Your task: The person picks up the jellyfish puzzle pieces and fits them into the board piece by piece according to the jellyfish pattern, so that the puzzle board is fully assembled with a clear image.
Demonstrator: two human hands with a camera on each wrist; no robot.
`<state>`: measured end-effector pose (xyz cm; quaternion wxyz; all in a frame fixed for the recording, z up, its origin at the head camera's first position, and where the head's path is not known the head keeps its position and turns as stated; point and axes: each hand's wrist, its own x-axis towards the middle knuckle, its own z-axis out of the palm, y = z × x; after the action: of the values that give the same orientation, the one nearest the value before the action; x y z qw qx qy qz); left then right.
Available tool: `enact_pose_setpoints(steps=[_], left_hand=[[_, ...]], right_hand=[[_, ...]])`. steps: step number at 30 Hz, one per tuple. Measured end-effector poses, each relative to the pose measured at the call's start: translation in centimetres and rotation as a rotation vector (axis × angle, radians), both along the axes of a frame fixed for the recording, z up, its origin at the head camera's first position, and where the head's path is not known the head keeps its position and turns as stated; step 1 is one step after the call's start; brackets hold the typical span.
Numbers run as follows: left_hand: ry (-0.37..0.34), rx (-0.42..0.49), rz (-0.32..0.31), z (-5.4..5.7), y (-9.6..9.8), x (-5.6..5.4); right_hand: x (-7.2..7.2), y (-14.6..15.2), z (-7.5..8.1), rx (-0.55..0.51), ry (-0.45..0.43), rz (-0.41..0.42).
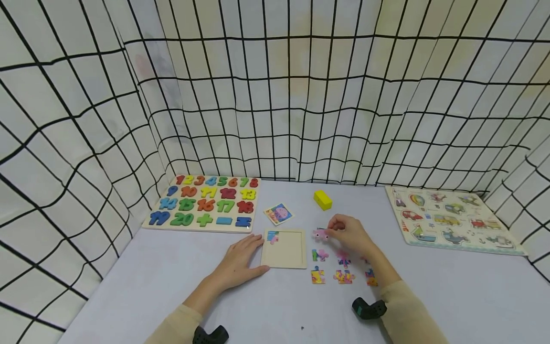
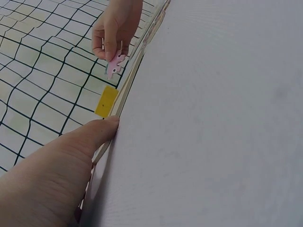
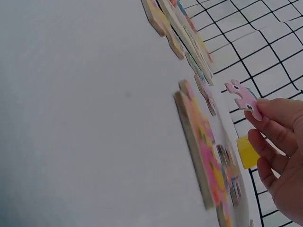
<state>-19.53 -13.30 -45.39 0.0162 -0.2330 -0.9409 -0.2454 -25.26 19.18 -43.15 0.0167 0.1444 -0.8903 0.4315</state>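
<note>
My right hand (image 1: 351,235) pinches a pink jigsaw piece (image 1: 320,234) with printed eyes between thumb and fingertips. In the right wrist view the same jigsaw piece (image 3: 244,98) is held up above the tabletop. A shallow wooden puzzle tray (image 1: 289,252) lies to the left of that hand, with blue-and-pink jigsaw pieces (image 1: 272,237) in its upper left corner. Along the tray's left side rests my left hand (image 1: 240,262), fingers extended at the upper corner and thumb at the lower one. Several loose jigsaw pieces (image 1: 343,276) lie in rows right of the tray.
Behind the tray are a small picture card (image 1: 278,213) and a yellow block (image 1: 322,199). A number puzzle board (image 1: 232,228) stands at back left, a vehicle puzzle board (image 1: 464,246) at right. Black netting (image 1: 289,110) over white cloth encloses the table.
</note>
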Motion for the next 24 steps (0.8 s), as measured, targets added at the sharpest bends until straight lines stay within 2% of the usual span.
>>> enact_pose_setpoints(steps=[13,24], left_hand=[[0.005,-0.015,0.000,-0.3,-0.1,-0.1],[0.005,-0.023,-0.003,-0.2,-0.2,-0.1]], right_hand=[[-1.2,-4.4,0.0,-0.029,-0.088,0.071],[-1.6,-7.5,-0.5,-0.048,-0.070,0.138]])
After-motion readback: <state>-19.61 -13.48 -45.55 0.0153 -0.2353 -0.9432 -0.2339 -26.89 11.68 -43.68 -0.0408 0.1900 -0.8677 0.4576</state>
